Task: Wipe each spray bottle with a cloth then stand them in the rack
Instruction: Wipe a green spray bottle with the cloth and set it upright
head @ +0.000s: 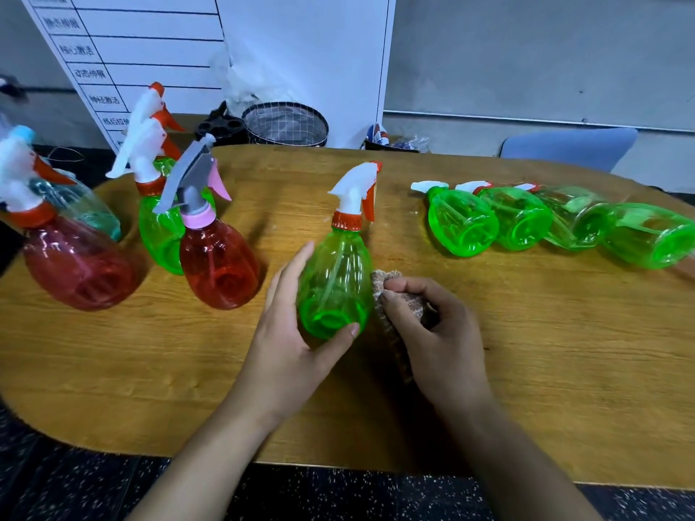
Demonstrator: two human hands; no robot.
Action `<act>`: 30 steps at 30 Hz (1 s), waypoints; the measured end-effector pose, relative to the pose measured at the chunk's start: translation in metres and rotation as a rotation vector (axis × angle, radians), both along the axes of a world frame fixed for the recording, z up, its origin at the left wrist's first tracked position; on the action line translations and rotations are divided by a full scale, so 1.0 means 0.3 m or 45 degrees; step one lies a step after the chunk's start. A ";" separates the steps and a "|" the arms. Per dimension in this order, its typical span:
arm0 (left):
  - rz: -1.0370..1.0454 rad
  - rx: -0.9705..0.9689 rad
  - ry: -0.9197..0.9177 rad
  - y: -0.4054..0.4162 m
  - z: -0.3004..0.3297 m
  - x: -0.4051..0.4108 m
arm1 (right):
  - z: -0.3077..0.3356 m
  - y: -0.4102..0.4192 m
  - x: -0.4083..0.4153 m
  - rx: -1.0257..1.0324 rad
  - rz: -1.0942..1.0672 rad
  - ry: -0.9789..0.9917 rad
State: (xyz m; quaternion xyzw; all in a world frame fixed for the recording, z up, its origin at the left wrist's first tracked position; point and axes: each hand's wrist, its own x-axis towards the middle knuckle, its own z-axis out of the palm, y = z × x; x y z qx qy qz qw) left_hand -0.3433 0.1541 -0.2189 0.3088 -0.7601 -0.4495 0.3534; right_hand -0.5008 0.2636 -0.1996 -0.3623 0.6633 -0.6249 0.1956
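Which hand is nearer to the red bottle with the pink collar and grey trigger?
Left. The left hand, gripping the green bottle, sits just right of the red bottle. The right hand, holding the cloth, lies farther right, beyond the green bottle.

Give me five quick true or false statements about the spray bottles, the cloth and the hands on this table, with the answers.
1. The left hand grips the green bottle. True.
2. The right hand is empty. False: it holds a brown cloth.
3. Four green bottles lie on their sides on the table to the right. True.
4. The held bottle has a pink trigger. False: its trigger is orange-red.
5. Two red bottles stand at the left. True.
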 end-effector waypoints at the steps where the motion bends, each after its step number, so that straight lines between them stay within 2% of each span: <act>1: 0.025 -0.035 -0.016 -0.001 -0.003 -0.001 | 0.001 -0.002 0.002 0.007 0.004 0.014; 12: 0.283 -0.072 -0.031 -0.107 -0.015 -0.074 | 0.004 -0.009 -0.001 0.000 -0.053 0.080; 22: 0.442 -0.163 -0.209 -0.174 0.033 -0.132 | 0.013 0.013 -0.068 -0.059 -0.117 0.058; 30: 0.455 -0.330 -0.024 0.032 0.096 -0.147 | 0.062 0.055 -0.133 -0.162 -0.213 -0.025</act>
